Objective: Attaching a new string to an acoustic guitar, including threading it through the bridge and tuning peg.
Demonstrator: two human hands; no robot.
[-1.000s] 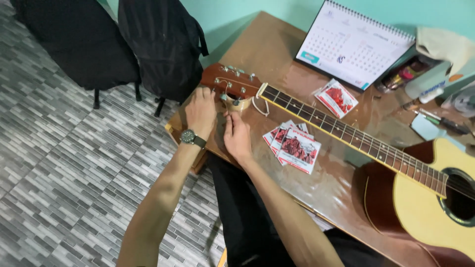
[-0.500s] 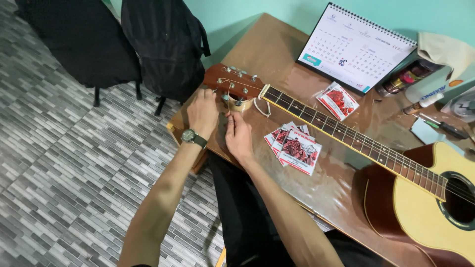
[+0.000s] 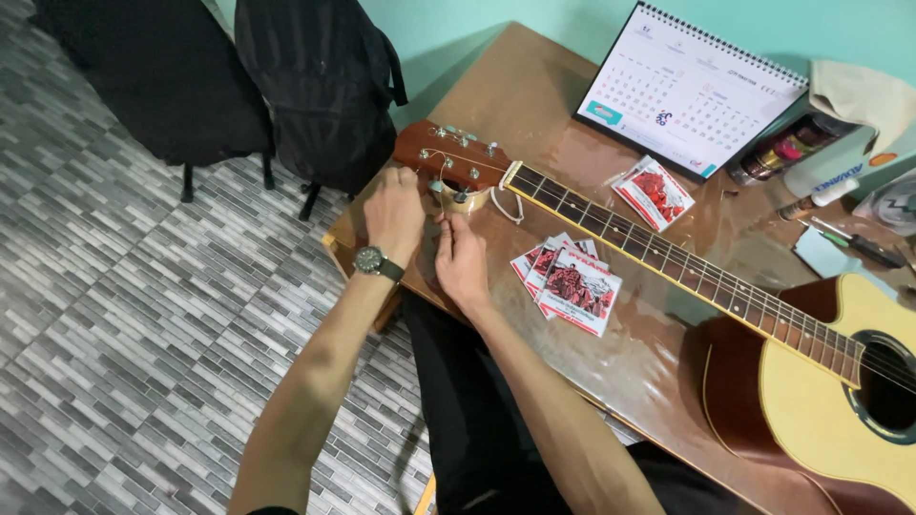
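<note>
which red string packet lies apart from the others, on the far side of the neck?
The single red packet beside the desk calendar. The others sit fanned in a stack on the near side of the guitar neck.

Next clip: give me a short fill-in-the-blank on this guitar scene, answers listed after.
1. Both hands work at the guitar's ____, at the table edge.
2. The left hand wears a ____ on its wrist.
3. The red packets lie between the right hand and the guitar's ____.
4. Behind the guitar stands a desk ____.

Answers: headstock; watch; neck; calendar

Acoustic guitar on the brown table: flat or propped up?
Flat. The wooden acoustic guitar lies face up along the brown table, soundhole and fretboard toward the camera.
</note>
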